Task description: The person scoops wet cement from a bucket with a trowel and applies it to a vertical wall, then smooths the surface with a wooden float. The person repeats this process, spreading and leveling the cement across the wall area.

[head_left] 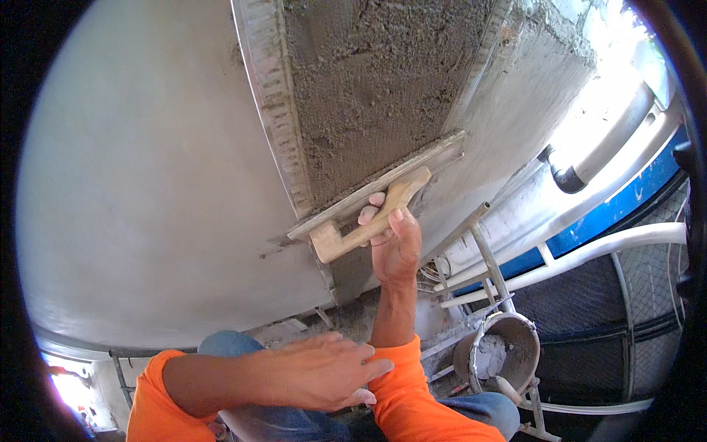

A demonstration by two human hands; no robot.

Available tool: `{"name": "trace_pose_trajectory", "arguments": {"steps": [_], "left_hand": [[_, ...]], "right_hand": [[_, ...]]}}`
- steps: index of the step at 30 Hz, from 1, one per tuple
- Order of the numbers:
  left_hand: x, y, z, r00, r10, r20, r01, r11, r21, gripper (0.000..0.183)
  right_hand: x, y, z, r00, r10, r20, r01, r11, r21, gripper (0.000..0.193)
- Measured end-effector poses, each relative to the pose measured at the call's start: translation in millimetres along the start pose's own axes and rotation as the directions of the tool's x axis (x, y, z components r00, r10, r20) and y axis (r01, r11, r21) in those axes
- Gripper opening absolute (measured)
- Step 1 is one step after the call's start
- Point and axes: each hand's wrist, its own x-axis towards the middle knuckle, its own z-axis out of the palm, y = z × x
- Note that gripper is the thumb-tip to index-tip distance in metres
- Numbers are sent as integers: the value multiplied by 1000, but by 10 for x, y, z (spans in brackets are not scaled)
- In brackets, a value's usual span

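My right hand (398, 247) is wrapped round the pale wooden handle of a plastering float (406, 190). The float's long edge spans a strip of rough, grey-brown mortar (361, 88) on the wall and presses against its lower part. Metal corner strips (269, 96) border the mortar on the left and right. My left hand (328, 372) holds nothing, its fingers stretched out and partly apart. It lies across my right forearm, near the orange sleeve cuff; whether it touches the sleeve I cannot tell.
Smooth grey wall (147, 169) fills the left side. At lower right, a bucket (462, 357) of grey mortar stands among metal scaffold tubes (493, 258). Beyond are a white rail (589, 247), dark netting (582, 302) and a large pipe (604, 147). My knees are below.
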Motion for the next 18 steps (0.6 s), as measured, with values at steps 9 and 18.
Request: {"name": "trace_pose_trajectory", "arguments": {"steps": [9, 18], "left_hand": [[-12, -8, -41, 996, -12, 87, 13, 1000, -9, 61], [-12, -30, -47, 999, -18, 44, 20, 999, -47, 60]], "right_hand": [[120, -296, 237, 999, 5, 34, -3, 998, -68, 48], [329, -701, 664, 996, -53, 72, 57, 997, -60, 46]]}}
